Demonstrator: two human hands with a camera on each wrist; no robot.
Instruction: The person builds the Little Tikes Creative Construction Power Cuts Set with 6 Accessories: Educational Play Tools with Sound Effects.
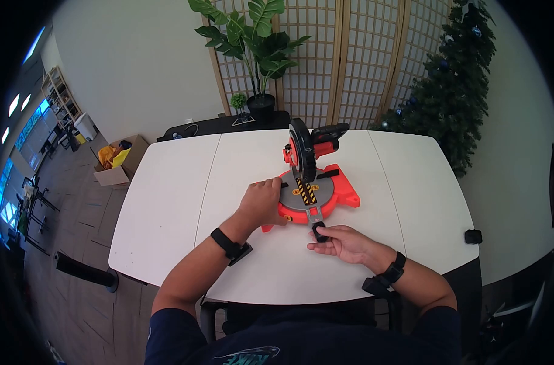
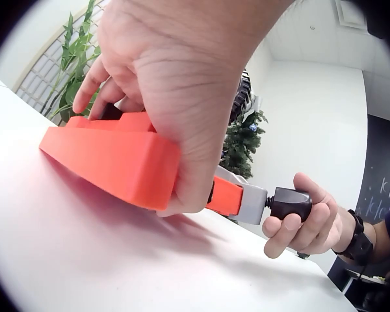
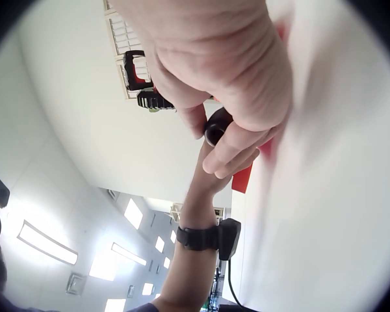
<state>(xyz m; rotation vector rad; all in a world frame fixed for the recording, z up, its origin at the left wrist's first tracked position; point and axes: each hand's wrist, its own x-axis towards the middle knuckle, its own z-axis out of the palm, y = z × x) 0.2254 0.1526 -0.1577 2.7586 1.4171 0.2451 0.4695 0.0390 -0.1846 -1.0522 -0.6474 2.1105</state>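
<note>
A small red and black miter saw stands on the white table, its round grey turntable marked with yellow and black stripes. My left hand grips the left side of the red base, fingers over the top and thumb low at its edge. At the front, a black knob sticks out from a grey bracket. My right hand holds this knob between thumb and fingers, palm side turned up. The saw's black blade guard and handle rise behind the turntable.
The white table spreads to both sides. A small black object lies at its right edge. Behind stand a potted plant, a folding screen and a Christmas tree. A cardboard box is on the floor at left.
</note>
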